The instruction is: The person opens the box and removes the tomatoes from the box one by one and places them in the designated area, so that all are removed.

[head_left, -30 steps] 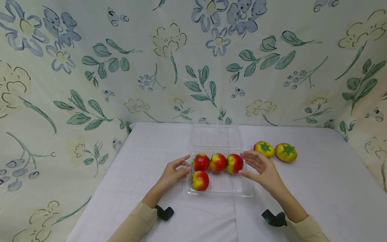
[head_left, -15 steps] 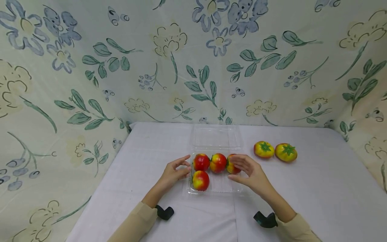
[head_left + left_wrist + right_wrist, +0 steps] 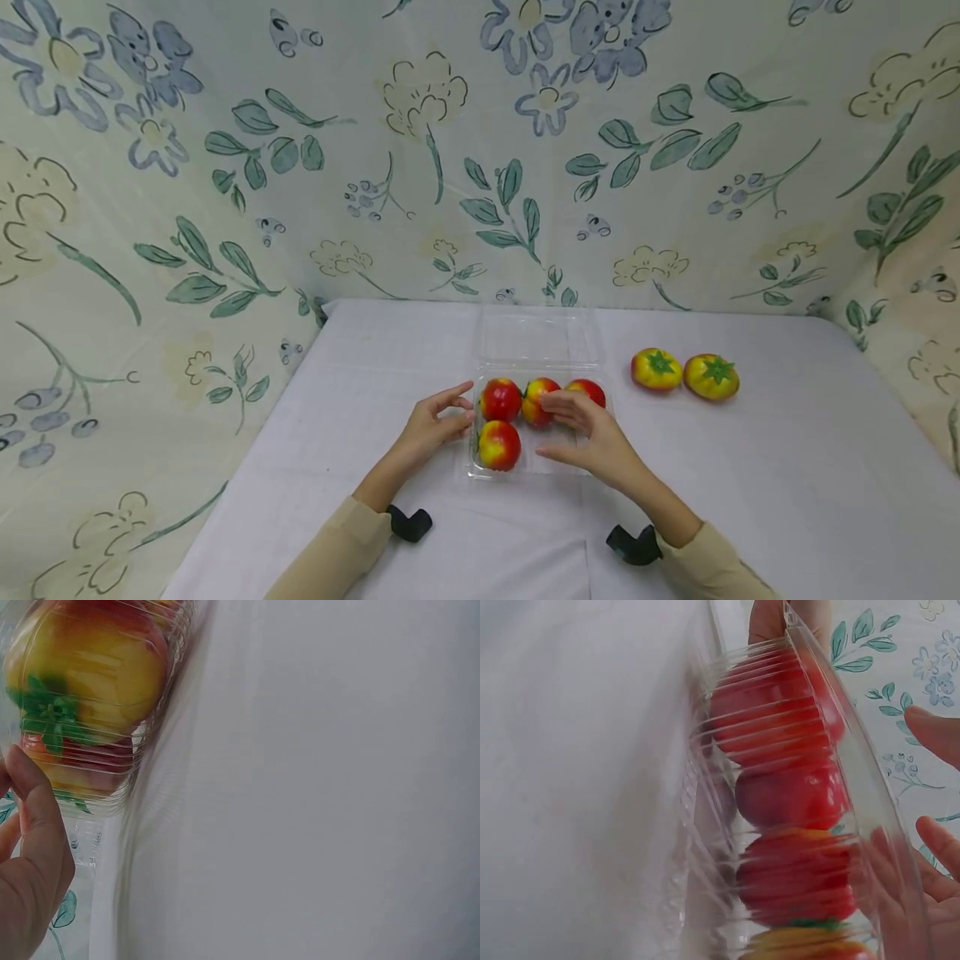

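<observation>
A clear plastic clamshell box point(image 3: 480, 471) lies with its lid point(image 3: 536, 337) folded back. Three red-and-yellow round fruits with green leafy caps form its back row: a left one point(image 3: 500, 400), a middle one point(image 3: 536, 402) and a right one point(image 3: 588, 390). Another such fruit point(image 3: 499, 446) sits at the front left. At the box's left side is my left hand point(image 3: 435, 423), fingertips against the rim, thumb and index finger apart. My right hand point(image 3: 596, 442) hovers over the right part of the box, fingers spread, holding nothing, and partly covers the middle and right fruits.
Two yellower fruits with green star-shaped caps, one left point(image 3: 656, 369) and one right point(image 3: 712, 377), rest on the white cloth point(image 3: 787, 467) right of the box. A floral curtain point(image 3: 420, 167) hangs behind the table. Black wrist mounts point(image 3: 633, 546) stick out beneath the forearms.
My right hand has moved left from the box's right edge to above its inside, uncovering the right-hand loose fruits. My left hand has stayed at the left rim; the fruits keep their places.
</observation>
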Tool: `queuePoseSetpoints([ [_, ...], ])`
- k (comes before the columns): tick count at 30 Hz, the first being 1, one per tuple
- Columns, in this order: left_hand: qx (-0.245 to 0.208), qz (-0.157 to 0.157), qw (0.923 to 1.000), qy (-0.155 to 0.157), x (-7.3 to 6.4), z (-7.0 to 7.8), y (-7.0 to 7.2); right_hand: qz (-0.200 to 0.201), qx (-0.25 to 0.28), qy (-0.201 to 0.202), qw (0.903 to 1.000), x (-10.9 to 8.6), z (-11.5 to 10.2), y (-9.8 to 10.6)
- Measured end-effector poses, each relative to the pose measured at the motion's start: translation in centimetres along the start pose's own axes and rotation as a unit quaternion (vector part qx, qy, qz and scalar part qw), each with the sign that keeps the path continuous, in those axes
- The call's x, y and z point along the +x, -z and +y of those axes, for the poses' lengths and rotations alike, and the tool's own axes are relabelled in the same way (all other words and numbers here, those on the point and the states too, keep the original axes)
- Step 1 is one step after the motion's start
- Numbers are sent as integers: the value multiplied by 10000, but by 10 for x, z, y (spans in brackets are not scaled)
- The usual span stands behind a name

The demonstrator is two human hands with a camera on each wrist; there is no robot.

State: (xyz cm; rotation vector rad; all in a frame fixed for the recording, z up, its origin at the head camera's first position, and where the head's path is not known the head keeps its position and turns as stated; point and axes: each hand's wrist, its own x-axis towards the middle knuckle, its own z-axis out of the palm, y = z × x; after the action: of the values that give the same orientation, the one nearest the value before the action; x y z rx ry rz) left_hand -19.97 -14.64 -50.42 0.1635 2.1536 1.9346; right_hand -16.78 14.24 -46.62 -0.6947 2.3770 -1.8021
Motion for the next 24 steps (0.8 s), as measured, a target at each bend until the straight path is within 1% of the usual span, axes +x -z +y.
queuePoseSetpoints([
  [7, 65, 41, 9999, -77, 1, -1, -1, -115, -83, 128, 9998, 4, -1, -14],
  [12, 42, 54, 10000, -61, 0, -1, -1, -138, -192, 211, 9995, 7, 3, -22],
  [17, 32, 21, 10000, -51, 0, -1, 0, -167, -288, 180, 9993, 9, 4, -30],
  [20, 31, -11, 10000, -80, 0, -2, 0, -171, -423, 175, 9988, 11, 5, -34],
  [24, 67, -22, 9999, -89, 0, -2, 1, -191, -603, 272, 9976, 13, 9, -38],
])
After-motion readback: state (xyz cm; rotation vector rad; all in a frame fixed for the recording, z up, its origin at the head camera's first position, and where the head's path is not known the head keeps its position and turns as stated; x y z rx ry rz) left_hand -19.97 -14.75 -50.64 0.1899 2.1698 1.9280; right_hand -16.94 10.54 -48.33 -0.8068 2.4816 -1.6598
